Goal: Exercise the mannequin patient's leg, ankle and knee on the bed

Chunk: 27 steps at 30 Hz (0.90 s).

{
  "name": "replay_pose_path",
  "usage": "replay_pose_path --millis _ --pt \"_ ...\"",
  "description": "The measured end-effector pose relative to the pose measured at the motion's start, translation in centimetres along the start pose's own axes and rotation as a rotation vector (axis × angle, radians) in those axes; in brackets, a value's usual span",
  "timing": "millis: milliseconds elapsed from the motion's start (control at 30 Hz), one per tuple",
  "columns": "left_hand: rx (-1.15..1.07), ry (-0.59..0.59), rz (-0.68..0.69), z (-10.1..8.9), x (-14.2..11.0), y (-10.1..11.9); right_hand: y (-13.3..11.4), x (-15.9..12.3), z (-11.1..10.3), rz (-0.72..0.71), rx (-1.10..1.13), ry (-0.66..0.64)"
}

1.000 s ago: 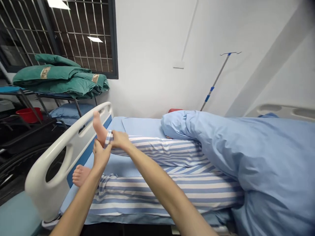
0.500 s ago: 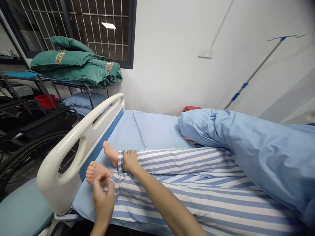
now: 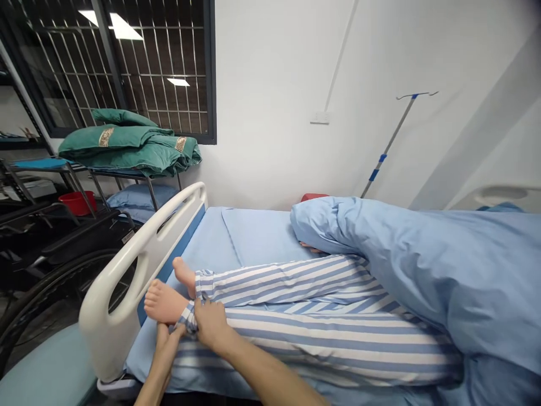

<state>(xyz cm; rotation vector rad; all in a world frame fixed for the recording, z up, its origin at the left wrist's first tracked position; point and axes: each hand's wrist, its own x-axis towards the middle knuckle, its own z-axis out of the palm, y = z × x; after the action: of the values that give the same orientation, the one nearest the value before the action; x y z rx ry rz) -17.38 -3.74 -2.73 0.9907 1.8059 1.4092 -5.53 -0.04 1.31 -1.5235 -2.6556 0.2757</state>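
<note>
A figure in blue-and-white striped trousers (image 3: 321, 327) lies on a bed with a pale blue sheet (image 3: 249, 237). Both bare feet point at the white footboard (image 3: 139, 265); the near foot (image 3: 163, 303) lies in front of the far foot (image 3: 185, 274). My right hand (image 3: 211, 324) is closed on the near trouser cuff (image 3: 189, 318) at the ankle. My left hand (image 3: 165, 337) grips the same cuff from below, its fingers curled under the ankle. A light blue duvet (image 3: 422, 265) covers the figure from the thighs up.
A wheelchair (image 3: 46, 270) stands left of the footboard. Behind it a metal rack (image 3: 93, 175) carries folded green blankets (image 3: 131, 148), a blue pillow (image 3: 135, 198) and a red basin (image 3: 76, 202). An IV pole (image 3: 391, 144) leans by the white wall. A barred window (image 3: 127, 62) is at top left.
The far leg, held up a second ago, now lies flat on the bed. My right hand has left its cuff and joined my left hand on the near leg's cuff.
</note>
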Motion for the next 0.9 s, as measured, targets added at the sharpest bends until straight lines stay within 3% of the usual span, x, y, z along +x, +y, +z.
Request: replay_pose_path --millis 100,200,333,433,500,600,700,800,900 --pt "-0.073 0.008 0.158 -1.0 -1.2 6.1 0.1 -1.2 -6.5 -0.045 0.027 0.122" --pt "-0.09 -0.023 0.346 -1.2 -3.0 14.5 0.9 -3.1 -14.4 -0.052 0.049 0.195" --pt "-0.12 -0.077 0.621 0.3 -6.3 25.9 3.1 -6.6 -24.2 -0.09 0.077 0.345" --pt "-0.212 -0.169 0.797 1.8 -8.1 31.7 4.6 -9.3 -29.0 -0.119 0.112 0.479" --pt "-0.245 -0.187 0.877 2.5 -8.7 33.5 5.2 -10.3 -30.6 -0.123 0.121 0.524" --pt "-0.201 -0.173 0.864 2.0 -8.5 33.2 4.9 -9.9 -30.1 -0.118 0.117 0.514" --pt "-0.094 -0.151 0.726 0.2 -7.2 29.4 3.8 -7.6 -26.6 -0.085 0.089 0.441" --pt "0.012 -0.129 0.525 -1.7 -4.8 22.5 2.3 -4.4 -20.6 -0.078 0.065 0.298" --pt "-0.03 -0.09 0.25 -2.6 -2.4 13.9 0.8 -1.8 -12.9 -0.079 0.069 0.146"
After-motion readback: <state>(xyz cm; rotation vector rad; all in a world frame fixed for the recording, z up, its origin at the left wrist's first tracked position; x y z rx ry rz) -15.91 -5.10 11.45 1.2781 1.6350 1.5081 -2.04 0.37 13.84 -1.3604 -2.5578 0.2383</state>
